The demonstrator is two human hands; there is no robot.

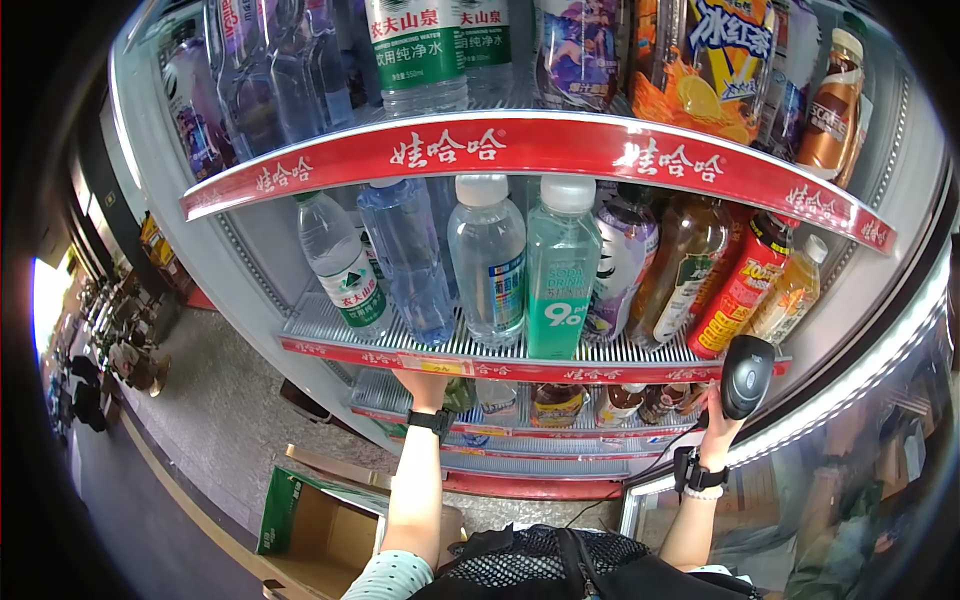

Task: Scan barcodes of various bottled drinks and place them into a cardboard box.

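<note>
My right hand [718, 420] is wrapped round the handle of a black barcode scanner [747, 378], in front of the right end of the middle shelf. A thin cable runs down from it toward my body. My left hand [425, 384] reaches in just below the red front strip [530, 371] of that shelf, by a yellow price tag [438, 366]. Its fingers are hidden behind the strip. Close to it is a green-wrapped item [460, 394] on the lower shelf, mostly covered. Above stand a water bottle with green label [352, 285] and a blue-tinted bottle [408, 260].
The fridge's upper shelf edge [540, 140] juts out above, holding several bottles. A green soda drink bottle [565, 270] and a red can [742, 285] stand on the middle shelf. An open cardboard box [335, 530] sits lower left. The glass door [850, 480] is at right.
</note>
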